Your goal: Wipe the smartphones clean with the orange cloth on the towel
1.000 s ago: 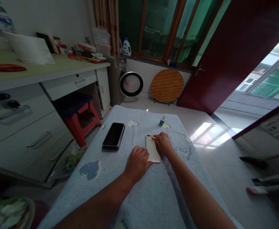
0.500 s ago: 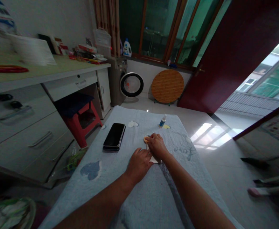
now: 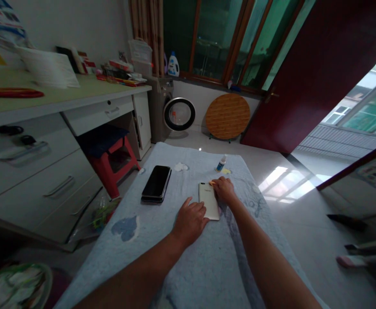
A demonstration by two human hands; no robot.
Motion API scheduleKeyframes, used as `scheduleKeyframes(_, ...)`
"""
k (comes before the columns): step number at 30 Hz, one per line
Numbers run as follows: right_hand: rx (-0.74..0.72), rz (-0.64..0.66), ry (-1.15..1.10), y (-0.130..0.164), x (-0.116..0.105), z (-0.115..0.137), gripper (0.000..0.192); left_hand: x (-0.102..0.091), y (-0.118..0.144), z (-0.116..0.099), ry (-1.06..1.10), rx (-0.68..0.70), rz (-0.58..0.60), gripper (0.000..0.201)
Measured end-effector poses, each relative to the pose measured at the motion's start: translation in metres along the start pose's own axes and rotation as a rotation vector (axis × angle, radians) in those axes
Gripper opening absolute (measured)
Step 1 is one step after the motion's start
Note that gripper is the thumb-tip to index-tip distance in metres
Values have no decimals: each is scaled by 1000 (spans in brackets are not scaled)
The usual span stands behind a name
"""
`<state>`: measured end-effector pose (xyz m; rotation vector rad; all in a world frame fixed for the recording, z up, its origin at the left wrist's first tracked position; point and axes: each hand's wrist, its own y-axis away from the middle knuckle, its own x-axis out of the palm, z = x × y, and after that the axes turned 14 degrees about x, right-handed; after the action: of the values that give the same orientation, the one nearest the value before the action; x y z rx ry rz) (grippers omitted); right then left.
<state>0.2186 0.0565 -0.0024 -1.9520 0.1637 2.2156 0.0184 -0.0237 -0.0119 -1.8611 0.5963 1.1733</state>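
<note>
A pale gold smartphone (image 3: 209, 204) lies back side up on the blue cloth, with its camera corner at the far end. My left hand (image 3: 189, 221) rests at its lower left, fingers apart, the fingertips and thumb touching the phone's edge. Over the upper right of the phone, my right hand (image 3: 225, 189) pinches a small orange pad (image 3: 212, 183) against the back; most of the pad is hidden by the fingers. A small spray bottle (image 3: 221, 164) stands beyond the right hand. Left of my hands lie stacked black phones (image 3: 156, 182), screen up.
Blue cloth (image 3: 181, 270) covers the table under my hands. To the left are a white desk with drawers (image 3: 57, 186) and a red stool (image 3: 113, 167). An open washing machine door (image 3: 179, 114) and a round wooden board (image 3: 228, 116) are beyond the table.
My right hand has slid right with the orange pad, from the phone's upper left to its upper right, uncovering more of the back. My left hand stays at the phone's edge.
</note>
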Motion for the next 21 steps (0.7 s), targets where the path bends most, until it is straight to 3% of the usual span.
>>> scheduleKeyframes(4, 7, -4, -40, 6, 2, -13, 30, -1, 0, 2, 1, 18, 4, 18)
scheduleKeyframes(9, -19, -34, -46, 27, 2, -10, 28, -1, -1, 6, 6, 36, 11, 18)
scheduleKeyframes(17, -139, -101, -145, 102, -8, -13, 29, -1, -1, 5, 12, 32, 2, 17)
scheduleKeyframes(21, -241, -63, -183, 133, -12, -5, 29, 1, 1, 7, 42, 30, -19, 17)
